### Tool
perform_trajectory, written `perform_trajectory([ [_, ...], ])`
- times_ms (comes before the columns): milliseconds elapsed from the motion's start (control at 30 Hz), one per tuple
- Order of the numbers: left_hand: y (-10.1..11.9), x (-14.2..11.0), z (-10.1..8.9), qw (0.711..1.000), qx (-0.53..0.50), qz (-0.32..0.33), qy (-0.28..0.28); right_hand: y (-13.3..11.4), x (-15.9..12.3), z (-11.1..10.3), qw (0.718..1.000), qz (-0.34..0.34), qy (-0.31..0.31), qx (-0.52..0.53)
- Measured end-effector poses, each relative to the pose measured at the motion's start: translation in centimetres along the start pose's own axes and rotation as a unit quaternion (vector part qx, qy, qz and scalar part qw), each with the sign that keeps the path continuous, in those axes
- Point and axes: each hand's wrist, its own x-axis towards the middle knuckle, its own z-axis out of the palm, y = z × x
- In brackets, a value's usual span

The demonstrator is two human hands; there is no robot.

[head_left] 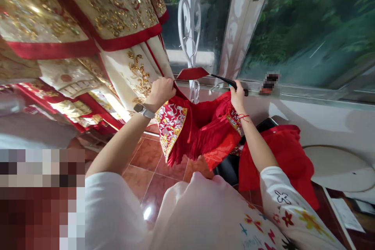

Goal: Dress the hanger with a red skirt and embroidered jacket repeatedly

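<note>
A red garment with pleats and silver-and-gold embroidered panels, which looks like a skirt, is stretched between my two hands. My left hand, wearing a watch, is closed on its upper left corner. With fingers bent, my right hand grips the upper right edge beside the black arm of a hanger. The hanger's thin metal hook points up near a white scrollwork bar, and red cloth covers its middle. I cannot tell whether either hand also holds the hanger. The garment's lower edge hangs above the tiled floor.
Cream-and-red gowns with gold embroidery hang on the left. A white scrollwork metal bar stands before the window. To the right lie red cloth, a black object and a pale round-edged surface. Another person is at far left.
</note>
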Motion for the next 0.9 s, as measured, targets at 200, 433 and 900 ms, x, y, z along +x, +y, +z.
perform_trajectory([
  [200,-1.8,-1.1,1.4,1.000,0.023,0.001,0.008,1.4,-0.5,-3.5,0.973,-0.010,-0.215,0.084],
  [433,-1.9,-1.1,1.5,0.999,0.026,0.014,0.015,4.7,1.5,-8.0,0.978,0.019,-0.186,0.088],
  [900,0.6,-2.5,0.6,0.999,0.037,-0.008,-0.001,-7.0,8.1,-5.7,0.972,-0.122,-0.164,-0.113],
])
